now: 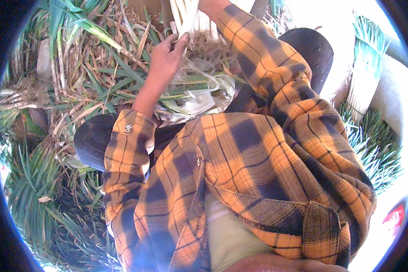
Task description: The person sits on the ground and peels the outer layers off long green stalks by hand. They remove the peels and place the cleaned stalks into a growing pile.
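White leek stalks [187, 15] with stringy roots stand at the top centre, their upper parts cut off by the picture's edge. My left hand [170, 51] pinches the root end of one pale stalk between thumb and fingers. At the top edge, my right hand [212, 5] lies against the stalks, mostly cropped out, so its fingers and grip are hidden. Under my hands are thin translucent plastic or peeled skins [204, 100] and green leaves.
Dry and green leaf trimmings [105, 81] cover the ground at the left. A bunch of leeks [363, 81] stands upright at the right beside a pale wall. More green leaves [37, 193] lie at the lower left. My knees flank the work spot.
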The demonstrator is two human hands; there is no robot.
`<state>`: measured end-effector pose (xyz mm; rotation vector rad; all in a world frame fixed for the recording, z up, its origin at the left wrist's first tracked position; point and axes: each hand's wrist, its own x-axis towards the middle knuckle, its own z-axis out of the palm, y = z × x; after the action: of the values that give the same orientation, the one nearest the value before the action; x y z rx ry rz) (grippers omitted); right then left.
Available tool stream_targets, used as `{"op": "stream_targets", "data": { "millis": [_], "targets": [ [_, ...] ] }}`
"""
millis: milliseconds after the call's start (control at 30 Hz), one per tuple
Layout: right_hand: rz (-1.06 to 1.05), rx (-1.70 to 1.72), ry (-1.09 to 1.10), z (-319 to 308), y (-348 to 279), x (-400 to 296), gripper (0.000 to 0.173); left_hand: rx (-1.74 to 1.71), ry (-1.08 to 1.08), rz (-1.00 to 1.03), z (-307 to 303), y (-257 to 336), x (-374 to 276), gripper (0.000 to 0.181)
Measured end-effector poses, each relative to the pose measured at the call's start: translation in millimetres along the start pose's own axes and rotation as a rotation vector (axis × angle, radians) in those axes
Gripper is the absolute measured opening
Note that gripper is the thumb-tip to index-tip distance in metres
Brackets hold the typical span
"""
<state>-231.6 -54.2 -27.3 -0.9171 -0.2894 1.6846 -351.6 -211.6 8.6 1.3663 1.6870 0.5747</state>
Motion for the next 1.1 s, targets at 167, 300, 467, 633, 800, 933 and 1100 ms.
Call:
{"op": "stream_targets", "data": {
  "millis": [167,300,467,633,800,933,1100],
  "targets": [
    [0.130,0.168,-0.098,-1,-8,8,0.014,-0.422,-0.062,-0.140,-5,3,-2,0.048],
    [0.291,0.453,-0.414,-15,-6,22,0.014,-0.894,-0.237,-0.392,-3,1,-6,0.047],
    [0.357,0.324,-0.247,-19,-12,33,0.020,-0.785,-0.219,-0.415,-3,10,0,0.044],
    [0.017,-0.172,0.125,4,-48,44,0.020,0.157,-0.034,0.051,9,-13,9,0.051],
    [-0.100,-0.131,-0.007,51,-85,54,0.021,0.318,-0.294,-0.184,5,-18,4,0.041],
    [-0.049,-0.136,-0.389,24,-103,108,0.026,0.351,-0.183,0.125,14,-30,-17,0.039],
    [-0.317,-1.873,0.085,-214,-9,217,0.053,0.383,-0.310,0.194,7,-23,3,0.032]
  ]
}}
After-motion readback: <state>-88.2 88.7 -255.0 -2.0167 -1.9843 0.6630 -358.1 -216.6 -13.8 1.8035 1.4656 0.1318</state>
